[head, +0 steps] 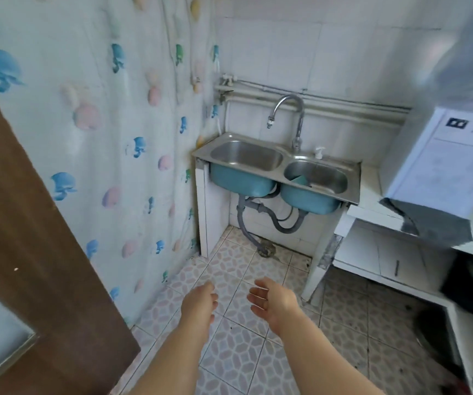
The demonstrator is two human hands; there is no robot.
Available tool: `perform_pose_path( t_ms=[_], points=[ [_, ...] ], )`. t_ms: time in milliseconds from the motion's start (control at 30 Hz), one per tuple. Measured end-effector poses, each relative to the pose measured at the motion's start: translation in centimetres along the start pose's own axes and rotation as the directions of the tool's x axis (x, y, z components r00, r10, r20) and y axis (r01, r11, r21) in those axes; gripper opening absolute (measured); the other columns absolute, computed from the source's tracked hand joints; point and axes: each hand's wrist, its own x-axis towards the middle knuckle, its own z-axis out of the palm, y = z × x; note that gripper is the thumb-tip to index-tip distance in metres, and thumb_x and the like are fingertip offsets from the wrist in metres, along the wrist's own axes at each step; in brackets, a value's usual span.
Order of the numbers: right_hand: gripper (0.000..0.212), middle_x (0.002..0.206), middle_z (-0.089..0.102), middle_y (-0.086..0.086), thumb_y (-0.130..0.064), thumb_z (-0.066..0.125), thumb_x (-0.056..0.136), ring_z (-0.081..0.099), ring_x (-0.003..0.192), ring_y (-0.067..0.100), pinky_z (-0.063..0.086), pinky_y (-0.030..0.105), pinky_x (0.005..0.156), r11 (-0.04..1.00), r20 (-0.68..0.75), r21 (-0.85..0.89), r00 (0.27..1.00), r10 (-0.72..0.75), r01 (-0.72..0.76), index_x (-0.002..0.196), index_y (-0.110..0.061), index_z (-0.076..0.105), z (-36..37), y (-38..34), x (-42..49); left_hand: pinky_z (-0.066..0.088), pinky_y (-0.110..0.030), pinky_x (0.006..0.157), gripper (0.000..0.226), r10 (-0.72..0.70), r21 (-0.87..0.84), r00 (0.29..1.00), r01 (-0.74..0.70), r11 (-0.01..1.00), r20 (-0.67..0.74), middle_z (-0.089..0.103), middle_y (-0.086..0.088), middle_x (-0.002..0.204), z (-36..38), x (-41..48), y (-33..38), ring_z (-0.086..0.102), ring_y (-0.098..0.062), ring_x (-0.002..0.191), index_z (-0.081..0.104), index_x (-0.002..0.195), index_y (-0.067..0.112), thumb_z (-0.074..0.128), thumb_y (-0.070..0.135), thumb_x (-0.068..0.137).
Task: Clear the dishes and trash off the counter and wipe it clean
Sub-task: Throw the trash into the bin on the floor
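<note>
Counter (369, 183) lies right of the sink (201, 155), its white tiled top butting the steel rim and running on toward you along the right side. Nearest you, well short of the sink, your left hand (198, 303) and right hand (269, 302) reach out in front. Both are loose, fingers relaxed and slightly spread, palms turned toward each other, gripping nothing. Beneath them the floor (244, 352) is glossy square tile with a pale pink petal pattern, speckled with grime on the counter's side, and it gives you a straight lane to the sink. Left of the sink and closer to you, a brown wooden door (44, 280) slants in with a hard edge. Beyond it a thin plastic curtain (101, 109) printed with blue and pink shapes hangs right up to the sink's left corner. Under the sink a ribbed grey drain hose (244, 223) drops toward a round floor drain (265, 249). The sink is a double stainless basin with blue-coated undersides, and something teal (300, 180) lies in its right basin. A curved chrome faucet (292, 109) rises behind the divider, a white pump bottle (319, 152) just right of it. Right of the sink a white boxy thing (443, 161) with a printed sheet on its face looms over the counter, blurred; you cannot tell whether it rests there.
</note>
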Motion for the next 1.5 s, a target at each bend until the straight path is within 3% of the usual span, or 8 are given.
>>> perform_pose_path(
  t_ms=[233,400,567,767,1000,1233,1400,1500],
  points=[
    [0.023,0.087,0.063,0.01,-0.026,0.046,0.1,0.062,0.076,0.022,0.048,0.033,0.064,0.988,-0.089,0.135,0.994,-0.062,0.073,0.09,-0.009,0.06,-11.1,-6.5,1.4,0.04,-0.028,0.06,0.023,0.02,0.09,0.994,-0.029,0.995,0.106,0.058,-0.003,0.083,12.9,-1.9,0.1,0.054,-0.016,0.075,0.055,0.081,0.015,0.045,0.026,0.098],
    [0.021,0.07,0.059,0.007,-0.02,0.049,0.098,0.054,0.058,0.019,0.044,0.03,0.06,0.955,-0.178,0.254,0.978,-0.107,0.151,0.087,-0.006,0.061,-20.7,-11.1,2.1,0.039,-0.03,0.061,0.019,0.043,0.162,0.977,-0.077,0.984,0.207,0.059,-0.005,0.091,23.6,-3.9,0.3,0.054,-0.019,0.081,0.055,0.098,0.011,0.042,0.025,0.1],
    [0.016,0.076,0.057,0.011,-0.015,0.048,0.098,0.054,0.066,0.024,0.043,0.049,0.1,0.895,-0.272,0.39,0.956,-0.112,0.216,0.098,-0.002,0.057,-29.9,-13.7,2.0,0.038,-0.027,0.061,0.02,0.048,0.213,0.934,-0.13,0.968,0.353,0.057,-0.001,0.087,33.0,-7.0,-0.5,0.053,-0.013,0.076,0.054,0.104,0.012,0.042,0.027,0.101],
    [0.023,0.105,0.064,0.016,-0.021,0.046,0.1,0.062,0.096,0.029,0.046,0.04,0.089,0.83,-0.387,0.463,0.913,-0.125,0.31,0.111,-0.003,0.057,-38.0,-15.6,2.5,0.041,-0.027,0.063,0.018,0.061,0.277,0.903,-0.194,0.941,0.425,0.062,-0.004,0.093,42.5,-9.4,-0.7,0.056,-0.015,0.077,0.057,0.106,0.012,0.048,0.025,0.098],
    [0.032,0.106,0.065,0.017,-0.02,0.048,0.099,0.062,0.106,0.033,0.048,0.037,0.084,0.752,-0.536,0.516,0.839,-0.091,0.411,0.123,0.0,0.056,-45.8,-19.0,4.2,0.041,-0.029,0.064,0.016,-0.024,0.385,0.831,-0.231,0.894,0.556,0.06,-0.006,0.091,53.4,-9.5,-1.1,0.055,-0.017,0.079,0.058,0.092,0.012,0.048,0.024,0.097],
    [0.032,0.107,0.061,0.018,-0.009,0.046,0.097,0.059,0.099,0.031,0.046,0.039,0.089,0.685,-0.641,0.521,0.764,-0.08,0.509,0.125,0.004,0.053,-50.5,-26.0,7.0,0.032,-0.023,0.054,0.024,-0.058,0.387,0.701,-0.321,0.864,0.711,0.051,0.0,0.073,63.9,-8.0,2.2,0.045,-0.012,0.063,0.05,0.074,0.018,0.047,0.019,0.097],
    [0.021,0.096,0.065,0.014,-0.011,0.05,0.095,0.064,0.088,0.027,0.051,0.033,0.072,0.624,-0.704,0.52,0.706,-0.073,0.583,0.112,-0.002,0.058,-53.2,-29.8,9.5,0.034,-0.031,0.065,0.02,-0.028,0.41,0.612,-0.495,0.766,0.791,0.047,-0.005,0.078,71.0,-5.5,4.9,0.042,-0.018,0.073,0.047,0.07,0.019,0.047,0.016,0.09],
    [0.014,0.094,0.065,0.013,-0.011,0.051,0.095,0.064,0.084,0.025,0.051,0.034,0.077,0.628,-0.742,0.5,0.669,-0.045,0.597,0.103,-0.003,0.06,-55.1,-30.1,10.0,0.033,-0.032,0.068,0.019,-0.072,0.447,0.584,-0.531,0.72,0.809,0.047,-0.004,0.08,74.6,-5.1,4.6,0.042,-0.016,0.077,0.046,0.07,0.023,0.047,0.014,0.087]
  ],
)
